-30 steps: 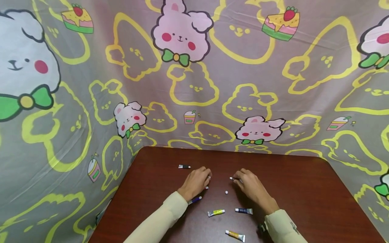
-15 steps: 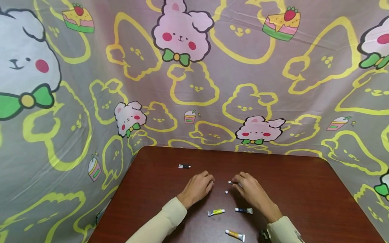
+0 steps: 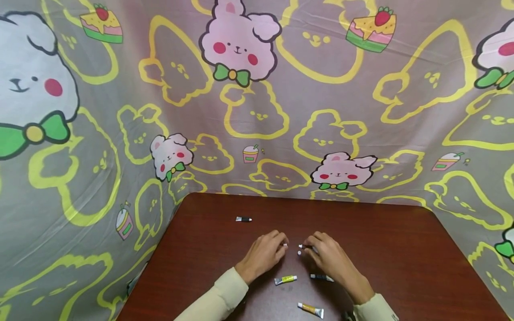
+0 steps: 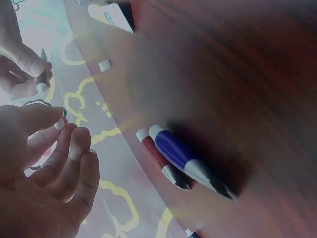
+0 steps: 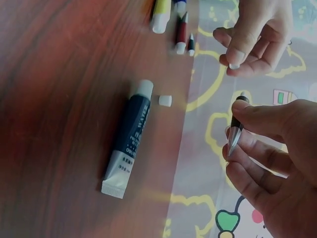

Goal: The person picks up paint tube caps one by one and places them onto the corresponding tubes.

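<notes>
Your right hand (image 3: 327, 256) sits just right of centre in the head view, low on the bench (image 3: 401, 258), and pinches a small dark tube (image 5: 237, 124) between thumb and fingertips; the right wrist view shows it held above the bench, crimped end down. Your left hand (image 3: 265, 254) lies just left of it with fingers loosely curled; a small white piece (image 3: 285, 245) shows at its fingertips, though you cannot tell whether it is held. A loose white cap (image 3: 299, 253) lies on the bench between the two hands, close under the held tube.

Below the hands lie a yellow tube (image 3: 285, 280), a dark blue tube (image 3: 321, 277) partly covered by your right wrist, and an orange tube (image 3: 310, 310) near the bottom edge. A black tube (image 3: 243, 219) lies apart, above and to the left. The left wrist view shows a blue tube (image 4: 185, 161) and a red tube (image 4: 158, 157) side by side, hidden under your left forearm in the head view. A cartoon-print cloth (image 3: 257, 111) hangs behind
</notes>
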{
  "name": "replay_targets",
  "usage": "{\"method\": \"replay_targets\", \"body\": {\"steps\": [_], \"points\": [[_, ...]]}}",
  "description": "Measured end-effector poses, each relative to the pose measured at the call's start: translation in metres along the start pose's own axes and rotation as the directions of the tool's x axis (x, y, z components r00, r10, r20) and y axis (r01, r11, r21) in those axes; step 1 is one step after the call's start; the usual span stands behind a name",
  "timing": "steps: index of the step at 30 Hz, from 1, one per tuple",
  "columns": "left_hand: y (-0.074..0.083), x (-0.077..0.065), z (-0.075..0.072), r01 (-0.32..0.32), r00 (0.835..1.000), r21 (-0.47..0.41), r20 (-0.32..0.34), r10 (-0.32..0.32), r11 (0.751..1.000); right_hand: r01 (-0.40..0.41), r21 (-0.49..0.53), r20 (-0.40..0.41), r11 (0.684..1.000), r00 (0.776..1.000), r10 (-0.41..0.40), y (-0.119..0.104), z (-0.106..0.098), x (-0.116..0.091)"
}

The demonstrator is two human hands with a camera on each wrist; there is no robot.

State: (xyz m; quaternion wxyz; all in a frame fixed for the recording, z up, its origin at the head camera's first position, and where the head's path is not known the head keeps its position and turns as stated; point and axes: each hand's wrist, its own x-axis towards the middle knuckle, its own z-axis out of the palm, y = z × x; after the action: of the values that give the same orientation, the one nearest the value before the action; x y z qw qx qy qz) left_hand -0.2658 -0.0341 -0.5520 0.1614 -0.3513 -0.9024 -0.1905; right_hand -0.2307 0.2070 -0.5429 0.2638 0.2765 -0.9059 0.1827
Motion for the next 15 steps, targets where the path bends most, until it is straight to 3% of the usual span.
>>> {"method": "replay_targets", "body": {"steps": [7, 15], "points": [[0.006, -0.004, -0.002, 0.020, 0.998, -0.051, 0.054, -0.017, 0.999, 0.034, -0.011, -0.019, 0.999, 0.999, -0.034, -0.006, 0.000, -0.005], [0.010, -0.008, -0.001, -0.018, 0.999, -0.064, 0.047, 0.021, 0.998, 0.045, -0.012, -0.018, 0.999, 0.999, -0.045, -0.014, 0.000, -0.008]]}}
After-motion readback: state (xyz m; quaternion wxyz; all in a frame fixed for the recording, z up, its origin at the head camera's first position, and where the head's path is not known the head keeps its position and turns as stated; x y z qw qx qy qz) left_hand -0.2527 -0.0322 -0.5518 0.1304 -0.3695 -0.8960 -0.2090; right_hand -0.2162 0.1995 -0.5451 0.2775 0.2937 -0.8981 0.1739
